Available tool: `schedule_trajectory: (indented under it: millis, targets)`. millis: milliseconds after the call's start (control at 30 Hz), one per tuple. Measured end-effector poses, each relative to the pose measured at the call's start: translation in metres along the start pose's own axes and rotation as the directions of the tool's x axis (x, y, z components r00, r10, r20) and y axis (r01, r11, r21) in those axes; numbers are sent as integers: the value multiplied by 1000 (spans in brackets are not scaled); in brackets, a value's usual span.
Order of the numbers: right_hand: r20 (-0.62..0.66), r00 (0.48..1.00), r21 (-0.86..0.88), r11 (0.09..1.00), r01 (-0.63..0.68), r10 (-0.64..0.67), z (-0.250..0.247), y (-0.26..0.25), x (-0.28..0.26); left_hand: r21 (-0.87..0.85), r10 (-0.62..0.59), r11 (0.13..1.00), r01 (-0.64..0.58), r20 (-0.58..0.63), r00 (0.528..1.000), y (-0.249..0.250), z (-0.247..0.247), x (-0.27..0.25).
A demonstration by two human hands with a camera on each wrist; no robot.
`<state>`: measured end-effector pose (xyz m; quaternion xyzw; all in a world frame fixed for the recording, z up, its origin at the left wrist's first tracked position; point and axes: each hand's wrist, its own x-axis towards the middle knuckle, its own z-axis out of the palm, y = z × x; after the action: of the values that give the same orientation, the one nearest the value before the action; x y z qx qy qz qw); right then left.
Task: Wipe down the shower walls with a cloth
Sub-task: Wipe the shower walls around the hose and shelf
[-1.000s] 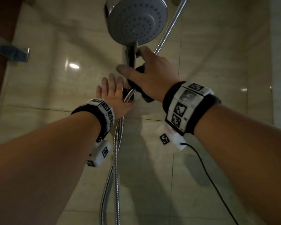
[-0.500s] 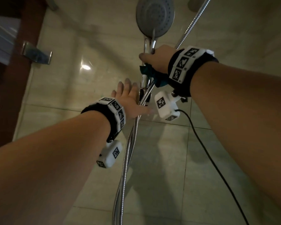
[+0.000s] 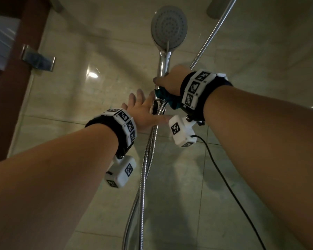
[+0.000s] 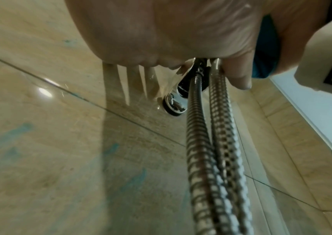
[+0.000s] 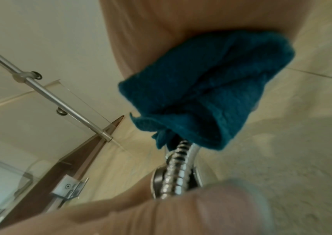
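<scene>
Gripping a bunched teal cloth (image 5: 205,89) against the chrome shower-head handle (image 3: 163,64), the right hand (image 3: 170,82) curls; the left hand (image 3: 143,112) lies spread on the glossy beige tiled wall (image 3: 79,98) beside the ribbed metal hose (image 4: 207,143).

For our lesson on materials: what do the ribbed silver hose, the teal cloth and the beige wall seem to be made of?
Ribbed silver hose: likely metal, shiny; spiral ridges glint.
Teal cloth: soft fabric, perhaps microfibre; matte, fuzzy, bunched in folds.
Beige wall: glazed tile or polished stone; glossy, mirrors a lamp, thin joint lines.

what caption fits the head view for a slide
Right hand grips a teal cloth around the shower handle; left hand open against the hose.
</scene>
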<state>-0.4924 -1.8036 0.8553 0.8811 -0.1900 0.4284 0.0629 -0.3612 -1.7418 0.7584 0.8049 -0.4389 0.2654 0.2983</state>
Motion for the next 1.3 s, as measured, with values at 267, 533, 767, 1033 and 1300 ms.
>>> schedule_trajectory:
  millis: [267, 533, 767, 1033, 1300]
  targets:
    - [15, 1000, 34, 999, 24, -25, -3, 8, -7, -52, 2, 999, -1, 8, 1000, 1, -2, -2]
    - [25, 1000, 107, 994, -1, -2, -5, 22, -11, -80, -14, 997, 6, -101, 995, 1, 8, 3]
    - [230, 972, 805, 570, -164, -44, -16, 85, -32, -80, -10, 997, -2, -145, 989, -3, 19, 2]
    - [269, 962, 962, 31, -271, 46, -12, 166, -42, -81, -10, 997, -1, -131, 991, -6, 22, 3]
    - [-117, 870, 756, 611, -235, 479, 5, 190, -9, -7, -34, 999, 33, -88, 996, -7, 25, 2]
